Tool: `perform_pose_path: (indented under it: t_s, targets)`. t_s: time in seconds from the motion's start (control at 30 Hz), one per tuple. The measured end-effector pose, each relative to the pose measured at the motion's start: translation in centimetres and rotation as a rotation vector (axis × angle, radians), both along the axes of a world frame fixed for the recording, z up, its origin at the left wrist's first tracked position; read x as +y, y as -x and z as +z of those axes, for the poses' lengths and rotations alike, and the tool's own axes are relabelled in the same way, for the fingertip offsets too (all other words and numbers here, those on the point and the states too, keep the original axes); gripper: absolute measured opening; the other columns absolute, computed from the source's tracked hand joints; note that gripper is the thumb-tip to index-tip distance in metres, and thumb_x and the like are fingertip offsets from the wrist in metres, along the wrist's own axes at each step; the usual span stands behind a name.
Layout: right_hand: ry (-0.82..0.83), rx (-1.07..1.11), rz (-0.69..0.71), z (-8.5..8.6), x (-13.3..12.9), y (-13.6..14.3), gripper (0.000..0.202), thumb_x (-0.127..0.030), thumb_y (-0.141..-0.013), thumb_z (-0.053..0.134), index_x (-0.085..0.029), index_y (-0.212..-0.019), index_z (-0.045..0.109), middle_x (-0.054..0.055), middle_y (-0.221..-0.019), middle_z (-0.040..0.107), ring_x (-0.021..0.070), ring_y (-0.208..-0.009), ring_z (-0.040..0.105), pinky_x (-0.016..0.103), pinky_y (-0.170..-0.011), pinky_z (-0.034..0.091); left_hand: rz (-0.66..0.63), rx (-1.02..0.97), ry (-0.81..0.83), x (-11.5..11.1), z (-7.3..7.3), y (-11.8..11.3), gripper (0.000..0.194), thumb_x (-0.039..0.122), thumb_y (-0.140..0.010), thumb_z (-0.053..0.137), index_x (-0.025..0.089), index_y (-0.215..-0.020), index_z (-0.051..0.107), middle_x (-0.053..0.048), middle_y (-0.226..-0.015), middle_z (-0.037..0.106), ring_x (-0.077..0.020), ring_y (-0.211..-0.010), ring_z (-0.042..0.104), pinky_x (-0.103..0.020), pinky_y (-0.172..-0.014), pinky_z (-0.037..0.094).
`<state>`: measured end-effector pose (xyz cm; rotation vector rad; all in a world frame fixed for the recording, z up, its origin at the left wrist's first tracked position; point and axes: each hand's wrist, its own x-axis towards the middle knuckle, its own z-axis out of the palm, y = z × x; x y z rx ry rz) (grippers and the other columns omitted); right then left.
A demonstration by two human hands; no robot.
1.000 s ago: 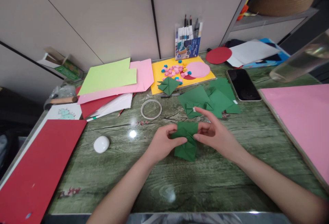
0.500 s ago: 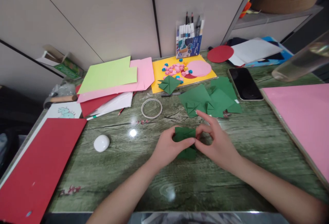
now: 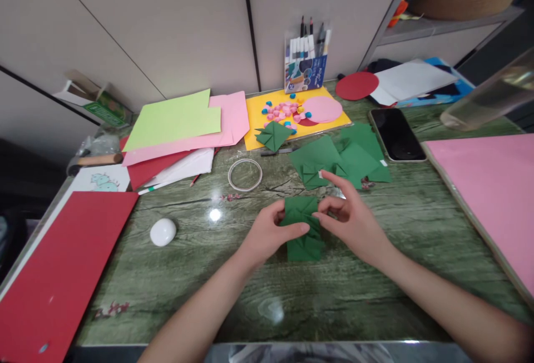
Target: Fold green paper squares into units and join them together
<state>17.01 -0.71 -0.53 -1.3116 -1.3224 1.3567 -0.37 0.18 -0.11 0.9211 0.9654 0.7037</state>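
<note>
Between my hands is a folded piece of green paper [image 3: 302, 247], creased across its middle and held just above the table. My left hand [image 3: 273, 229] grips its left side, thumb lying across the front and fingers behind. At the right edge, my right hand [image 3: 348, 215] pinches the paper between thumb and bent fingers; its index finger points away, with a small white bit at the tip. Beyond the hands lie green paper sheets [image 3: 321, 154] with small folded pieces on them. A folded green paper shape [image 3: 273, 136] rests at the edge of a yellow sheet [image 3: 254, 110].
A roll of tape [image 3: 245, 175] and a white round object [image 3: 163, 232] lie left of my hands. Red card [image 3: 70, 263] covers the left side, a pink sheet [image 3: 488, 185] the right. A phone [image 3: 397, 135] and a pen pack [image 3: 306, 68] are farther back.
The green paper has tilted so more of its front shows. My left thumb has slid back from the right edge, and my right hand has shifted slightly up.
</note>
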Motion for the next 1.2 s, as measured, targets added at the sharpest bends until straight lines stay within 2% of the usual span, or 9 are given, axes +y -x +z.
perform_pose_path:
  t_s: [0.3, 0.53, 0.63, 0.8, 0.97, 1.03, 1.1, 1.2]
  targets:
    - [0.012, 0.002, 0.063, -0.3, -0.2, 0.3, 0.068, -0.015, -0.076, 0.059, -0.030, -0.133, 0.027, -0.006, -0.066, 0.049, 0.0128, -0.064, 0.052, 0.029, -0.065, 0.045, 0.061, 0.167, -0.028, -0.2, -0.2, -0.4, 0.024, 0.013, -0.062, 0.067, 0.013, -0.086, 0.065, -0.004, -0.082, 0.067, -0.0162, -0.075, 0.059, -0.027, -0.070, 0.046]
    - [0.014, -0.004, 0.115, -0.5, -0.1, 0.2, 0.067, -0.016, -0.075, 0.059, -0.030, -0.133, 0.027, -0.005, -0.068, 0.047, 0.0127, -0.065, 0.052, 0.028, -0.063, 0.046, 0.076, 0.092, -0.020, -0.4, -0.1, -0.5, 0.022, 0.013, -0.063, 0.067, 0.013, -0.084, 0.066, -0.004, -0.081, 0.068, -0.0165, -0.075, 0.060, -0.028, -0.070, 0.047]
    - [-0.043, -0.047, 0.099, -0.5, -0.3, 0.3, 0.066, -0.015, -0.075, 0.059, -0.030, -0.133, 0.028, -0.005, -0.070, 0.047, 0.0131, -0.065, 0.052, 0.029, -0.065, 0.047, 0.081, 0.061, -0.017, -0.4, -0.2, -0.5, 0.020, 0.015, -0.065, 0.067, 0.013, -0.084, 0.066, -0.004, -0.079, 0.068, -0.0163, -0.073, 0.060, -0.027, -0.069, 0.047]
    - [-0.210, -0.174, -0.010, -0.7, -0.8, 0.5, 0.071, -0.013, -0.074, 0.061, -0.031, -0.133, 0.027, -0.004, -0.072, 0.052, 0.0147, -0.068, 0.054, 0.035, -0.076, 0.045, 0.089, -0.004, -0.069, -0.5, -0.6, -0.3, 0.017, 0.015, -0.068, 0.065, 0.013, -0.084, 0.067, -0.003, -0.080, 0.067, -0.0161, -0.077, 0.059, -0.026, -0.071, 0.046]
    - [-0.255, -0.221, -0.001, -0.9, -0.8, 0.3, 0.071, -0.013, -0.075, 0.061, -0.030, -0.135, 0.026, -0.003, -0.073, 0.054, 0.0158, -0.071, 0.056, 0.035, -0.076, 0.045, 0.026, 0.048, -0.028, -0.4, -0.3, -0.1, 0.026, 0.023, -0.066, 0.071, 0.014, -0.090, 0.068, -0.005, -0.087, 0.068, -0.0171, -0.078, 0.060, -0.028, -0.072, 0.048]
    - [-0.277, -0.269, 0.007, -0.7, -0.6, 0.0, 0.062, -0.015, -0.075, 0.062, -0.030, -0.130, 0.036, 0.000, -0.082, 0.055, 0.0166, -0.078, 0.055, 0.035, -0.079, 0.044, 0.007, 0.079, -0.024, -0.1, -0.2, 0.1, 0.030, 0.025, -0.066, 0.071, 0.014, -0.094, 0.067, -0.006, -0.090, 0.068, -0.0181, -0.080, 0.060, -0.030, -0.075, 0.048]
    - [-0.319, -0.286, -0.006, -0.4, -0.3, -0.5, 0.043, -0.018, -0.077, 0.062, -0.030, -0.117, 0.052, 0.002, -0.091, 0.053, 0.0170, -0.085, 0.054, 0.034, -0.080, 0.043, 0.006, 0.099, -0.040, 0.2, -0.3, 0.4, 0.032, 0.027, -0.067, 0.070, 0.014, -0.096, 0.067, -0.007, -0.094, 0.068, -0.0192, -0.082, 0.061, -0.032, -0.077, 0.048]
    - [-0.285, -0.216, 0.016, 0.1, 0.0, -1.0, 0.014, -0.024, -0.081, 0.057, -0.027, -0.093, 0.065, 0.003, -0.089, 0.052, 0.0169, -0.085, 0.052, 0.031, -0.074, 0.044, 0.003, 0.129, -0.068, 0.5, -0.3, 0.7, 0.034, 0.027, -0.068, 0.069, 0.014, -0.099, 0.066, -0.008, -0.098, 0.068, -0.0205, -0.085, 0.061, -0.033, -0.080, 0.047]
